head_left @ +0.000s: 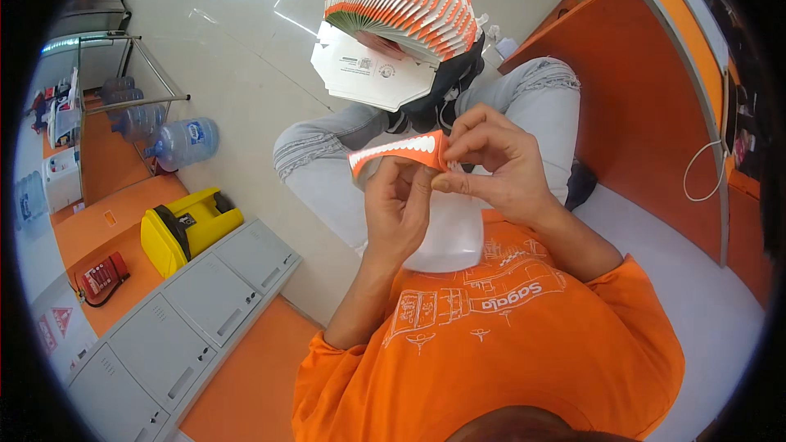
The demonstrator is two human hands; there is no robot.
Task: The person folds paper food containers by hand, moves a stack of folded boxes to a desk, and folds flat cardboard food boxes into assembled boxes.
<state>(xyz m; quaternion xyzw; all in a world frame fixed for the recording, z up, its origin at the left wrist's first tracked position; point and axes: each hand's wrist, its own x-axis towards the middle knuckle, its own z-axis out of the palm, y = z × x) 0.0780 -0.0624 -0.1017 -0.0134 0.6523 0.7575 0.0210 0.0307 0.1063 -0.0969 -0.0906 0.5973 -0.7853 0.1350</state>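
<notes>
Right at the middle of the view, both hands pinch one small orange-and-white carton blank (399, 153). The fingers (458, 150) of the right hand (499, 168) are closed on its right end, thumb underneath and fingertips curled over the top edge. The left hand (399, 211) comes up from 6 o'clock, its fingers closed narrow on the lower edge of the same blank, so the piece bends in a shallow arch between the two grips. It hangs in the air above the person's lap, touching nothing else.

Just below the hands, toward 6 o'clock, a white rounded sheet (450, 241) lies against the orange shirt (499, 336). Out toward 12 o'clock, past the knees in pale grey jeans (327, 143), a fanned stack of the same orange-and-white blanks (401, 4) sits on top of a black bag (446, 86), with flat white cartons (368, 74) spread under it.

At 3 o'clock an orange partition (647, 90) rises beside a pale counter (704, 286). Toward 9 o'clock a yellow case (188, 225) rests on grey lockers (188, 311), with a red fire extinguisher (102, 277) lower left and water bottles (180, 142) on the tiled floor (237, 41) farther off.
</notes>
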